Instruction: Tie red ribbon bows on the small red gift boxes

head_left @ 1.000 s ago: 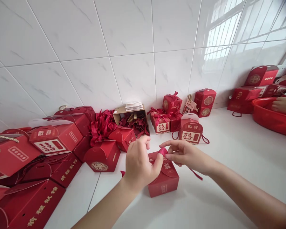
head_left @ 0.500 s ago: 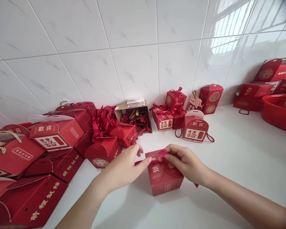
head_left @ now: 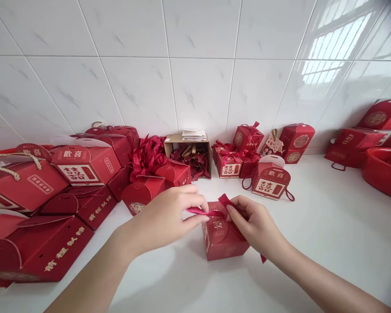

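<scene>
Crimson ribbon (head_left: 216, 213) over red box (head_left: 227, 250)

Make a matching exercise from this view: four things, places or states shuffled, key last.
1. left hand
2. basin
3. white papers
4. ribbon bundle

A. at the picture's right edge
B. just left of the brown carton
C. pinching a ribbon
D. on top of the brown carton

Pairs: 1-C, 2-A, 3-D, 4-B

At five o'clock the right hand (head_left: 254, 221) hides parts of the red gift box (head_left: 226, 249) and ribbon (head_left: 224, 200). At three, the edge crops the red basin (head_left: 379, 179), whose contents seem too blurred to identify; at nine, the rope-handled box (head_left: 26, 176).
</scene>
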The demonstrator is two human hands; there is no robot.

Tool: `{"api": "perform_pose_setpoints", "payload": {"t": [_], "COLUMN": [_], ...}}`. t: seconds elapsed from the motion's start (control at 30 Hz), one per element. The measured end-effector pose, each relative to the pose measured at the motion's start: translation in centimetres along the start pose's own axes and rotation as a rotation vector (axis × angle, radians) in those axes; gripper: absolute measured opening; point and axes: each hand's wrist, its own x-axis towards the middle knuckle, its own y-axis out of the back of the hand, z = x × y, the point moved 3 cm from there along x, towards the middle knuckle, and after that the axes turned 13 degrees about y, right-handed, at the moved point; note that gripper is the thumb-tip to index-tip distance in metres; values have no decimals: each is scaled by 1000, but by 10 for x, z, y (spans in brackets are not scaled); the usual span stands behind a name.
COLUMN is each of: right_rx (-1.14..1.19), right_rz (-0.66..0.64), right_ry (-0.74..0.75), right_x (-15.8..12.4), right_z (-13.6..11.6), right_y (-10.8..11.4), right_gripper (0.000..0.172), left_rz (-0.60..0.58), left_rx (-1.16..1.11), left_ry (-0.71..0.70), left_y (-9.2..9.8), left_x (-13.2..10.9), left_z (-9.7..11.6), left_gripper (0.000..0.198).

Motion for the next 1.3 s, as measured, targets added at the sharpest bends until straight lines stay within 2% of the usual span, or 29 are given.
{"api": "perform_pose_setpoints", "payload": {"t": [0.13, 0.3, 0.37, 0.4, 0.43, 0.53, 0.57, 0.6, 0.63, 0.67, 0.73, 0.8, 0.9, 1.03, 1.17, 1.3], "right_rx": [-57, -59, -39, -22, -3, 70, 97, 126, 153, 174, 198, 202, 188, 192, 157, 80], "right_rz": [-10, -76, -69, -55, -37, 0, 0, -4, -10, -21, -41, -47, -23, 44, 99, 121], "right_ry": [5, 118, 118, 117, 117, 115, 105, 91, 79, 71, 69, 72, 61, 101, 150, 176], "right_x": [1, -2, -3, -3, -2, 0, 1, 1, 2, 2, 2, 2, 0, 0, -1, -3], "right_z": [-3, -10, -9, -8, -7, -5, -4, -4, -4, -4, -6, -7, -6, -1, 4, 6], "right_y": [-2, -3, -4, -4, -4, -4, -3, -3, -2, -2, -1, 0, 0, -1, -3, -3], "right_gripper": [15, 12, 19, 24, 29, 36, 37, 37, 37, 36, 35, 36, 37, 17, 24, 23], "left_rz": [58, -91, -102, -52, 45, 498, 588, 593, 522, 389, 98, -68, -96, -97, -90, -47], "left_rx": [-29, -85, -75, -44, 12, 218, 238, 213, 150, 59, -150, -315, -485, -651, -758, -719], "left_ry": [-200, -178, -193, -205, -209, -120, -76, -36, -3, 18, 59, 87, 95, 37, 25, 9], "left_y": [1, -9, -11, -11, -9, 0, 2, 2, -1, -5, -17, -28, -37, -50, -65, -71], "left_x": [9, 41, 53, 58, 62, 62, 57, 53, 48, 43, 33, 27, 28, 32, 30, 29], "left_z": [22, 34, 36, 37, 37, 31, 28, 23, 17, 11, 1, -5, -9, -9, -11, -10], "left_gripper": [14, 13, 10, 8, 6, 9, 13, 19, 26, 29, 22, 19, 13, 8, 8, 12]}}
